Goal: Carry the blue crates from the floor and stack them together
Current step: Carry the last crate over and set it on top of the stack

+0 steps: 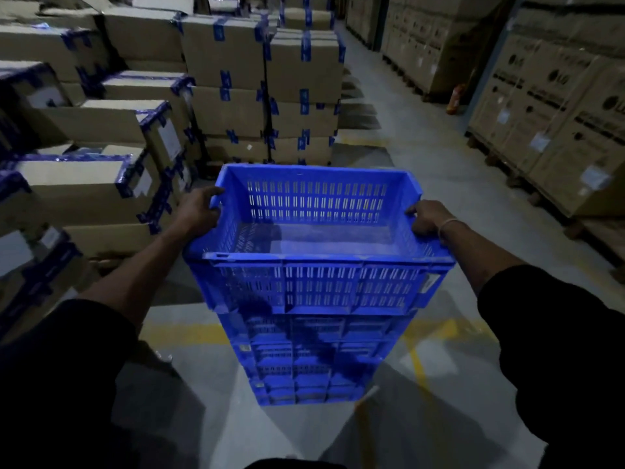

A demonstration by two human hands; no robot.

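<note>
A blue slotted plastic crate (318,286) sits at the top of a stack of several blue crates (311,360) standing on the floor in front of me. The top crate is empty inside. My left hand (199,211) grips its left rim, fingers curled over the edge. My right hand (427,220), with a thin bracelet at the wrist, grips the right rim. The lower crates are partly in shadow.
Stacks of cardboard boxes with blue tape (142,130) fill the left and the back. Large brown cartons on pallets (548,123) line the right. A grey concrete aisle (416,170) with yellow floor lines (419,363) runs between them. A red fire extinguisher (455,98) stands far right.
</note>
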